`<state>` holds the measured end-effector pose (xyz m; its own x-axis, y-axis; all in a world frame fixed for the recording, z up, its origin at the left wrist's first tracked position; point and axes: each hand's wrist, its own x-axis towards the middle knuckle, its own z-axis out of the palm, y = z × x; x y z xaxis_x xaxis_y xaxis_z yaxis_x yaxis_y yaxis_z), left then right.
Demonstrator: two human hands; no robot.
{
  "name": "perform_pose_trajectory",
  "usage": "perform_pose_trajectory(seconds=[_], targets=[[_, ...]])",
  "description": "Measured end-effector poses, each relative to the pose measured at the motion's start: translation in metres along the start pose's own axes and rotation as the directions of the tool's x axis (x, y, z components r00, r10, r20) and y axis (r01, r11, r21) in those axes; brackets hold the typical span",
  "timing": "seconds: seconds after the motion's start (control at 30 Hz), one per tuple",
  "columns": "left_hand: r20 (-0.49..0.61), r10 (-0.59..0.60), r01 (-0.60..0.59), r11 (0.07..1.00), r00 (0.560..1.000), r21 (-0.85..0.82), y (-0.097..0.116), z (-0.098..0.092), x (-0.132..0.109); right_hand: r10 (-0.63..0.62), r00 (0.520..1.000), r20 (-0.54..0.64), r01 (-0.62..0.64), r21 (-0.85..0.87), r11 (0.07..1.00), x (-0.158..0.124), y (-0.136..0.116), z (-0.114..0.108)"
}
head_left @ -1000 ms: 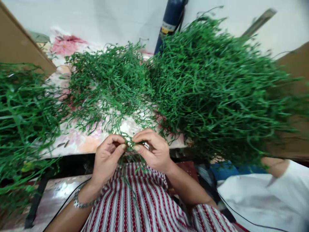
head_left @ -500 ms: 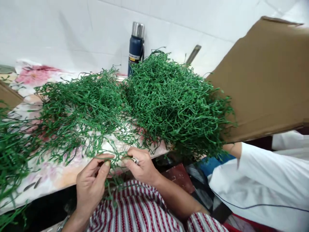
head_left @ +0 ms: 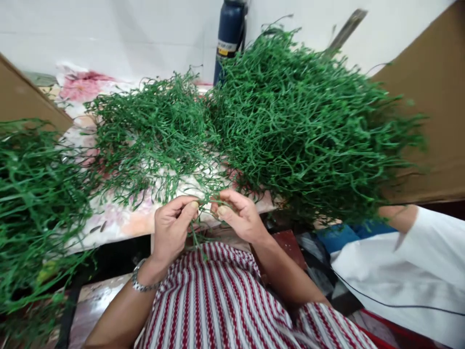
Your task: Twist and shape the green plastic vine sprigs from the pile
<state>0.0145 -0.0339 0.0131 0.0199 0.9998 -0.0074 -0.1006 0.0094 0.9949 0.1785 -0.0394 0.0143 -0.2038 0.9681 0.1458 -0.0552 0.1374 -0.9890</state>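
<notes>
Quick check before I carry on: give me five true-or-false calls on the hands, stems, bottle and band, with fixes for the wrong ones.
1. The left hand pinches green stems. True.
2. The metal band is on the right wrist. False: it is on the left wrist.
3. The bottle stands behind the greenery, near the wall. True.
4. The biggest pile lies left of the bottle in view. False: it lies mostly to the right.
5. The bottle is red. False: it is dark blue.
</notes>
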Motion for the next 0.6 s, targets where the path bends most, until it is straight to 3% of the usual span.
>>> perform_pose_trajectory(seconds=[0.17, 0.4, 0.6], targets=[[0.016, -0.036, 0.037, 0.996, 0.999, -0.079, -0.005, -0.001, 0.000, -0.024, 0.999, 0.032, 0.022, 0.069, 0.997, -0.003, 0.005, -0.006], [0.043, 0.069, -0.067, 0.997, 0.997, -0.049, -0.010, -0.004, -0.002, 0.026, 0.999, 0.039, -0.020, -0.151, 0.988, 0.001, -0.003, -0.005], [0.068, 0.164, -0.159, 0.985, 0.984, -0.073, -0.018, -0.007, -0.004, -0.185, 0.982, -0.022, 0.172, -0.275, 0.946, 0.002, 0.004, 0.001]])
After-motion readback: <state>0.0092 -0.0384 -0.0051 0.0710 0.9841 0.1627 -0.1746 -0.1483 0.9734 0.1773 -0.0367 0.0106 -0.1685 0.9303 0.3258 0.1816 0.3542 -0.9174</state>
